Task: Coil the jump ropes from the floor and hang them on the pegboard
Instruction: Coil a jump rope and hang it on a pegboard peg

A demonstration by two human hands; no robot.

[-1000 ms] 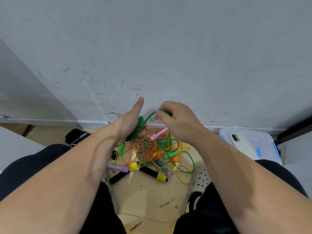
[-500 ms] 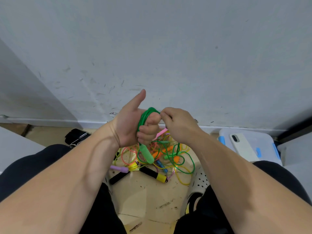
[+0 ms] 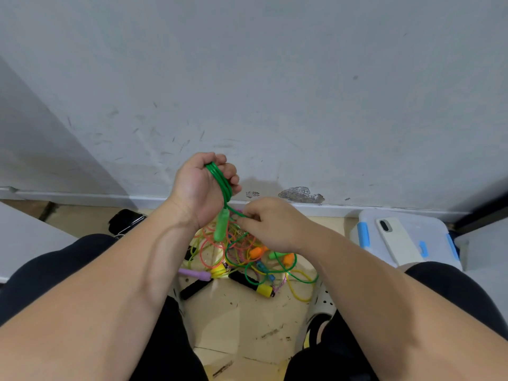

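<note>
- Above the floor (image 3: 247, 320), near the wall (image 3: 247, 78), left hand (image 3: 203, 188) clenches round green rope (image 3: 220, 178) coils to bunch the loops; its handle (image 3: 221, 225) dangles below.
- Right hand (image 3: 272, 224) pinches the loose cord (image 3: 236, 213), likely to feed another loop.
- Other ropes (image 3: 247, 259) lie tangled on the floor beneath.

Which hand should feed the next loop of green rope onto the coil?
Right. The right hand pinches the loose green strand just above the floor pile; the left hand is full, gripping the green coil.
</note>
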